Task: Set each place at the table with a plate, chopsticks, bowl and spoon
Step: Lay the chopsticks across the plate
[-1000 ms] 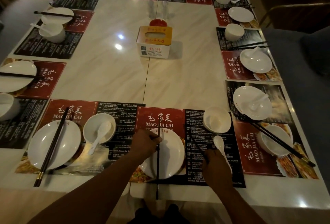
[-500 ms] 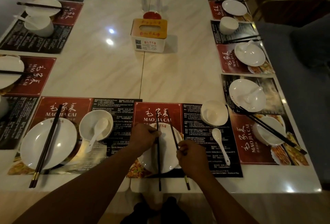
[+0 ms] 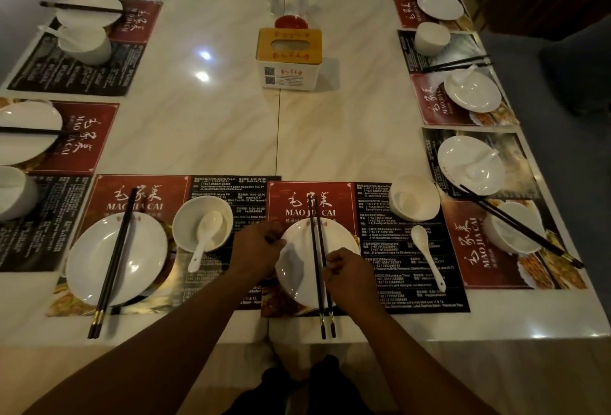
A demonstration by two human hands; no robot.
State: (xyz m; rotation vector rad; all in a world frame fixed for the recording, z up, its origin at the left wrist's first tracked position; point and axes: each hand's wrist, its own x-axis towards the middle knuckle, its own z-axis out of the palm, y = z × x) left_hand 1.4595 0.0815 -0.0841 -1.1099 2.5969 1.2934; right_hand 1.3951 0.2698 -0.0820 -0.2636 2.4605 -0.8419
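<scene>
1. Pinching the chopsticks [image 3: 316, 249] from their right side, the right hand [image 3: 345, 277] has its fingers curled onto the pair about halfway along.
2. The chopsticks lie side by side across the plate [image 3: 297, 279]. Their tips point toward the middle of the table [image 3: 215, 123], and their butt ends reach past the mat [image 3: 410, 295], close to the table's near edge.
3. The left hand [image 3: 256, 249] sits at the plate's left rim with its fingers curled. I cannot tell whether it grips the rim.
4. The plate rests on the red left half of the mat, by the table's near edge.
5. The bowl [image 3: 415, 198] stands at the mat's far right corner. The spoon [image 3: 426, 256] lies on the mat nearer the edge, apart from the bowl, with its handle toward the near edge.
6. At the near left corner, a second plate [image 3: 139, 269] carries its own pair [image 3: 114, 262], and a second bowl [image 3: 185, 232] beside it holds a spoon.
7. A tissue box [image 3: 289, 57] stands at the table's middle.
</scene>
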